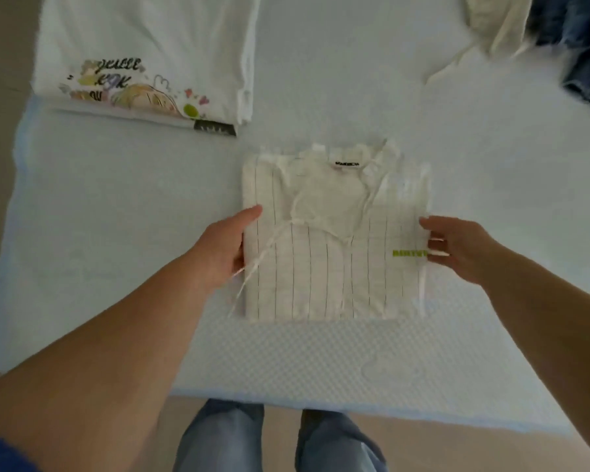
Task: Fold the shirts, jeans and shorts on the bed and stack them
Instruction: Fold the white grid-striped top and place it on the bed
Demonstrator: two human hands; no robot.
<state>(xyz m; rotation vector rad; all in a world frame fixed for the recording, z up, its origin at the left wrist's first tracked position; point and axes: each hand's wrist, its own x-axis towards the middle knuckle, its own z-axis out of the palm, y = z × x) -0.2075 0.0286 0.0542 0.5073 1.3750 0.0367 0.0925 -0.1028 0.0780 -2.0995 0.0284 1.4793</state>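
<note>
A folded white pinstriped shirt [327,253] with a green logo lies on the bed in front of me, collar label at the far edge. My left hand [223,248] grips its left edge, thumb on top and fingers under the fabric. My right hand [457,247] pinches the right edge beside the green logo. A stack of folded white shirts [143,56] with a cartoon print on top sits at the far left. At the far right lie a crumpled cream garment [491,25] and blue denim [579,46], unfolded.
The pale mattress [321,362] has its near edge just in front of my legs, and its left edge drops off beside the stack. Bare mattress lies between the striped shirt and the stack.
</note>
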